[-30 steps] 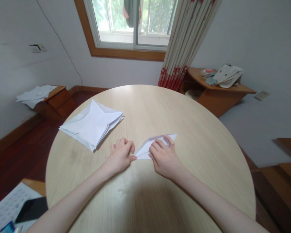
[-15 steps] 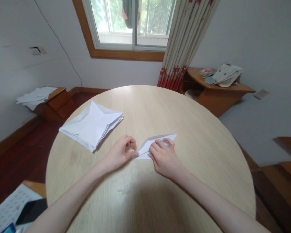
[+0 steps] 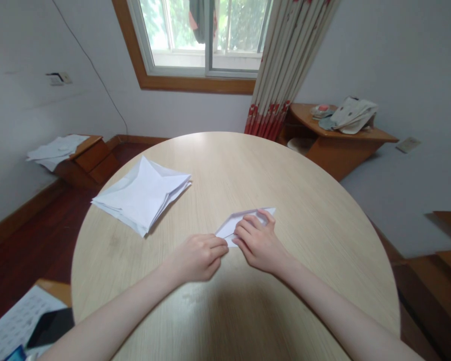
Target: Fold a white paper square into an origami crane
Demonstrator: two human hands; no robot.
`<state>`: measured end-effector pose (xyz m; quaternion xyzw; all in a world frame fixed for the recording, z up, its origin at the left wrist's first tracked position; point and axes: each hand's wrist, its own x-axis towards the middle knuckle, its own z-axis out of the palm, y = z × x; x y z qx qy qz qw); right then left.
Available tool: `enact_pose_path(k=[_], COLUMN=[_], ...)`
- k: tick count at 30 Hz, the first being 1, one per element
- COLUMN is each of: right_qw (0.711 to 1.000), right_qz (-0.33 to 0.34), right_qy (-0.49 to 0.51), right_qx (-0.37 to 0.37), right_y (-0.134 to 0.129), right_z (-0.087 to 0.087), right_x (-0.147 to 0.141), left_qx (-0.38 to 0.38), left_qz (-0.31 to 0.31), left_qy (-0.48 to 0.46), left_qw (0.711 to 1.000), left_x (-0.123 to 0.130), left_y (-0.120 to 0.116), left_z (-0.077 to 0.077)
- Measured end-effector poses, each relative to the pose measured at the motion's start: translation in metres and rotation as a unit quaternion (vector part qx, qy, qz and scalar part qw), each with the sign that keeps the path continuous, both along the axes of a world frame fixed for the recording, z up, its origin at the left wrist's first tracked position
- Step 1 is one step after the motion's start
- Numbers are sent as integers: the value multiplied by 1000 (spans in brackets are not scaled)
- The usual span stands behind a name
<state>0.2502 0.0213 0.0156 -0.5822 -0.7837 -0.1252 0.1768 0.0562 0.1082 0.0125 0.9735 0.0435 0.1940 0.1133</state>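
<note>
A piece of folded white paper [image 3: 229,228] lies on the round table in front of me, its pointed tip reaching up to the right. Closed over its left end is my left hand [image 3: 201,256], knuckles up and fingertips hiding that corner. My right hand [image 3: 258,245] rests on the right half with bent fingers gripping it, covering much of the lower edge. The two hands are close together but apart. Off to the left is a stack of white paper sheets [image 3: 143,195] with folded-looking, pointed corners.
The round wooden table [image 3: 285,185] has a curved edge all around. At lower left a black phone [image 3: 50,327] lies on a printed sheet [image 3: 18,313]. Beyond the table stand a corner shelf [image 3: 334,150] holding a cloth bag [image 3: 355,115], a curtain [image 3: 281,65] and a small cabinet [image 3: 93,158] with papers.
My left hand has turned over from a thumb-and-finger hold to knuckles up, moving slightly right onto the paper's left end. The right hand and paper shifted slightly right.
</note>
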Motion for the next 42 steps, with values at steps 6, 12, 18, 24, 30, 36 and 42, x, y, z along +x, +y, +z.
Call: enact_pose_path(k=[6,12,18,24,30,36,42], right_qw=[999,999,996,993,992,990,995], right_qz=[15,-25,-56,-79,-103,-119,-89], right_qy=[8,-45,-56,-48,-50,-61,-46], right_qx=[30,2,-45,-66,-50,-41,-15], right_y=[-2,-1,4,4,5,7,4], right_z=[8,8,5,2,-2,-6,-2], right_x=[13,20,19,18,14,11,15], left_qx=[-21,-8,53,113,122,119,103], left_qz=[17,19,27,39,65,57,44], left_qy=[-17,-12,3,30,65,93,83], left_qw=[999,1000,998,992,988,987,990], left_x=[2,8,11,14,16,17,16], left_y=[-3,-6,-8,-14,-19,-20,-16], left_z=[-1,-3,-4,-6,-6,-2,2])
